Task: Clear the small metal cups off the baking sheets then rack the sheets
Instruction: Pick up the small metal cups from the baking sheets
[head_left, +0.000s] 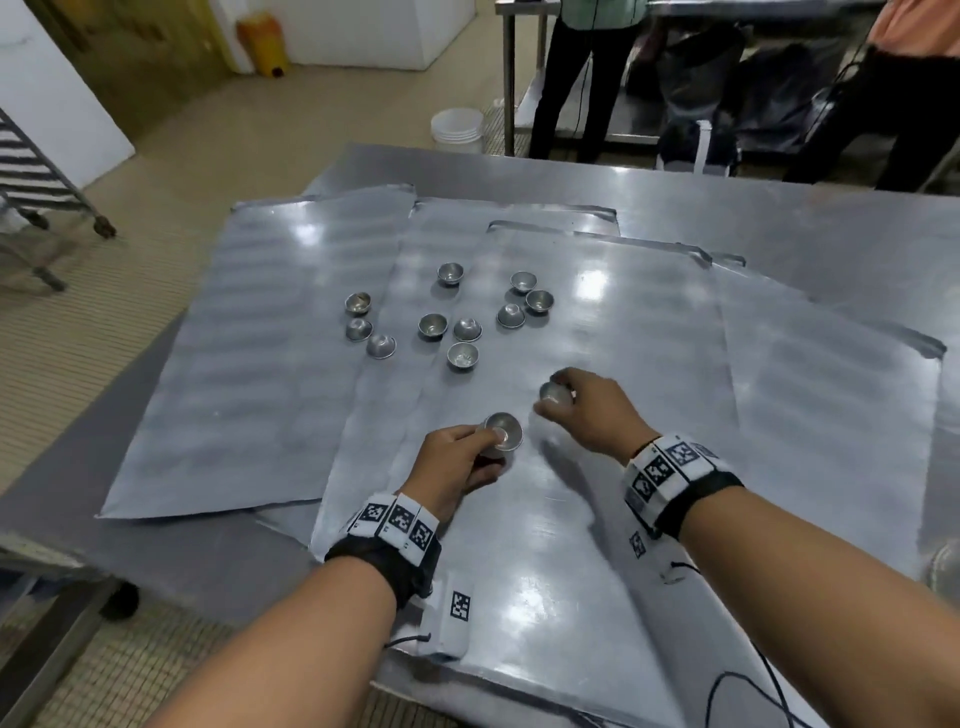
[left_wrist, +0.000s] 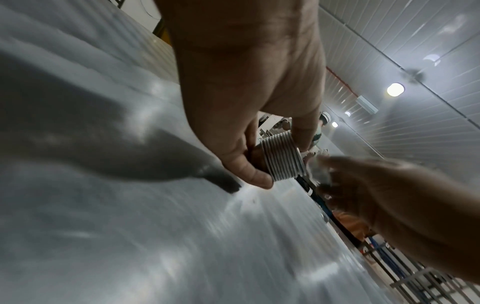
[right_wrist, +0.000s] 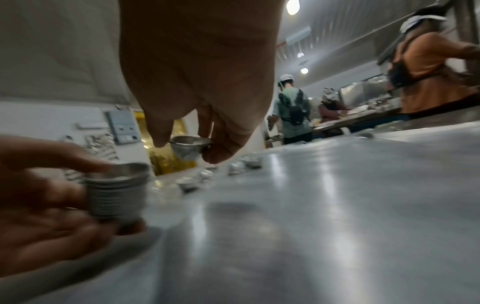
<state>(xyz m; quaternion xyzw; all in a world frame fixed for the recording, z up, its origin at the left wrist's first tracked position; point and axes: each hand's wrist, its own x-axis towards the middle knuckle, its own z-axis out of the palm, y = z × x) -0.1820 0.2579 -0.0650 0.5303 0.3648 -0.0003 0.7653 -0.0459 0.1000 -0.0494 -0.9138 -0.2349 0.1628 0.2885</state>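
Several overlapping baking sheets cover the steel table. My left hand grips a nested stack of small metal cups, whose ribbed rims show in the left wrist view and again as the stack in the right wrist view. Just to its right, my right hand pinches a single metal cup above the sheet, seen as the cup between thumb and fingers. Several loose cups lie scattered farther back on the sheets, some upright, some upside down.
A wheeled rack stands on the floor at the far left. A white bucket sits beyond the table. Two people stand at another steel table behind. Cables trail by my right forearm.
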